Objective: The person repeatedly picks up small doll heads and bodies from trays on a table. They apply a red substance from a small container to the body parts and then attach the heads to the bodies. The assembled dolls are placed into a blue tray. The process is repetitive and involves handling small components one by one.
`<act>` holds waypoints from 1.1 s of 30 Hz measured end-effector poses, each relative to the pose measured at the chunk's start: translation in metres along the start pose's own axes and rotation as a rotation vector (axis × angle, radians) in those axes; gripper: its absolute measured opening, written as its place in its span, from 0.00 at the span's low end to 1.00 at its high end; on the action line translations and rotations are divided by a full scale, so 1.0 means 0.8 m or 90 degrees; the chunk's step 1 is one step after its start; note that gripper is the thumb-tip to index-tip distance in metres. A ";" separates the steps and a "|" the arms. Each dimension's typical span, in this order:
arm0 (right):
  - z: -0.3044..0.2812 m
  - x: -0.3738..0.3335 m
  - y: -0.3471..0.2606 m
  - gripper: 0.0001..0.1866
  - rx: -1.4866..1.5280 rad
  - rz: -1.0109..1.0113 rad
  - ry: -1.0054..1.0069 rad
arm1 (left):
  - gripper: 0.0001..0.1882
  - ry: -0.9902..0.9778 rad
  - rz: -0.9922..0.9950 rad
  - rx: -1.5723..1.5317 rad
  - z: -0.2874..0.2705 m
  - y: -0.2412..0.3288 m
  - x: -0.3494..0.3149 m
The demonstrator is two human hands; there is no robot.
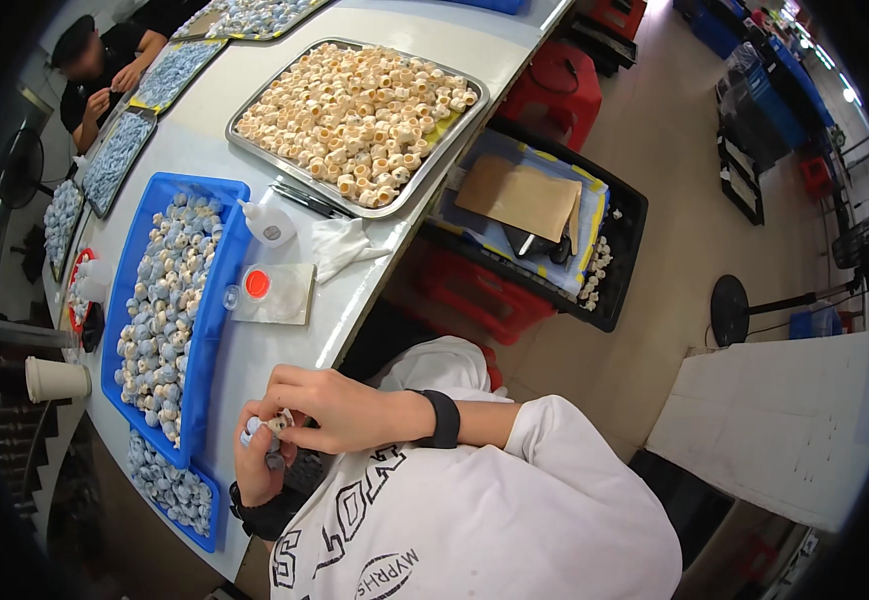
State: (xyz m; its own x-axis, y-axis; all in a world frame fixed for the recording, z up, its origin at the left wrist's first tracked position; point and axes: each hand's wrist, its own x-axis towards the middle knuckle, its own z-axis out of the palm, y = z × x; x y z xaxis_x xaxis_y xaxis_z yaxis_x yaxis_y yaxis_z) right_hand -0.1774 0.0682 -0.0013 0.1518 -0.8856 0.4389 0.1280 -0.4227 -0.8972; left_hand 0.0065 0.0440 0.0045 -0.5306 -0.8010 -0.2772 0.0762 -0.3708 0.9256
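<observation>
Head view: before you the pale worktop (pixel 190 135) runs up toward the top, carrying a steel tray (pixel 295 173) heaped with cream, hollow-looking pieces. Nearer to you stands a long blue bin (pixel 209 340), filled with small rounded pieces in pale blue and cream, and just beyond its lower end sits a smaller blue bin (pixel 216 500) of mostly pale-blue ones. Your hands meet in front of your shirt, by the worktop's near edge, with the right hand (pixel 325 405) reaching across to the left hand (pixel 255 465). Your left fingers curl around pale-blue pieces (pixel 251 432), smooth and rounded where they show. Your right fingers pinch a cream piece (pixel 280 422), the smallest thing here, stubby, with darker marks on it. It lies between the fingertips of both hands, right against the pale blue; you cannot tell whether the two are joined. Its long axis seems to slant from lower left to upper right, though the shape is nearly as wide as long, and which way its front points cannot be made out.
</observation>
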 end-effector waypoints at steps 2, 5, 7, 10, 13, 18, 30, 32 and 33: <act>0.001 0.001 0.000 0.10 -0.003 0.002 0.007 | 0.18 0.014 0.003 -0.006 0.002 0.000 0.000; 0.001 0.000 -0.001 0.10 -0.018 0.006 0.010 | 0.18 0.030 0.007 -0.012 0.000 -0.004 0.001; 0.001 0.000 -0.001 0.11 -0.034 0.016 0.001 | 0.18 0.028 0.006 -0.014 -0.003 -0.005 0.001; 0.001 0.001 0.004 0.12 -0.052 -0.001 -0.011 | 0.17 0.020 -0.004 -0.023 -0.004 -0.005 0.002; 0.000 0.005 0.001 0.11 -0.048 0.029 -0.027 | 0.17 0.049 -0.011 -0.031 -0.002 -0.004 -0.001; -0.002 0.008 0.001 0.11 -0.045 0.022 -0.032 | 0.18 0.043 -0.023 -0.054 -0.002 -0.006 -0.002; -0.050 0.044 -0.035 0.12 -0.127 0.068 -0.074 | 0.21 0.180 0.018 -0.093 -0.009 0.007 -0.013; -0.068 0.053 -0.037 0.13 -0.148 0.087 -0.013 | 0.21 0.171 0.018 -0.095 -0.012 0.014 -0.012; -0.076 0.057 -0.036 0.13 -0.151 0.106 0.035 | 0.21 0.163 0.013 -0.100 -0.014 0.021 -0.010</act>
State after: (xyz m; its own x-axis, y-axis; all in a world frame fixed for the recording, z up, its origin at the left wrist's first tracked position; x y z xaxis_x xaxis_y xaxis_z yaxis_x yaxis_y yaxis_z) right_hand -0.2339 0.0281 0.0413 0.0970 -0.9530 0.2872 -0.1273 -0.2980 -0.9460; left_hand 0.0219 0.0389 0.0197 -0.2990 -0.8940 -0.3336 0.2249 -0.4058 0.8859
